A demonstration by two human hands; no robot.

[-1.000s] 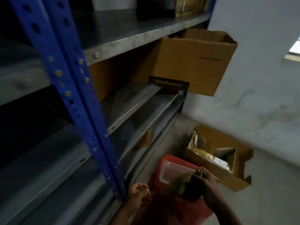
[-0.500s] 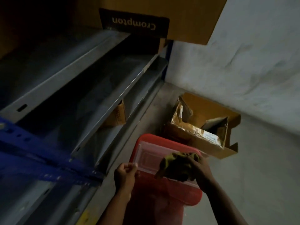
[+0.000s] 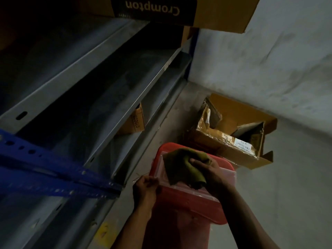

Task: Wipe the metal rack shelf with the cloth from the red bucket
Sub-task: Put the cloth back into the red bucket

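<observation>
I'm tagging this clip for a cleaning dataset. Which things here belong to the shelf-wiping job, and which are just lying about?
Belongs to the job:
green cloth, gripped by the right hand
red bucket, left hand at its rim
metal rack shelf

Just lying about:
open cardboard box on the floor
small carton on a lower shelf
Crompton box above

1. Crompton box [image 3: 179, 13] up top, logo upside down.
2. Open torn box [image 3: 231, 139] on the floor [image 3: 287, 186] by the wall [image 3: 269, 60], white label on it.
3. Small box [image 3: 133, 121] tucked on a lower level.
</observation>
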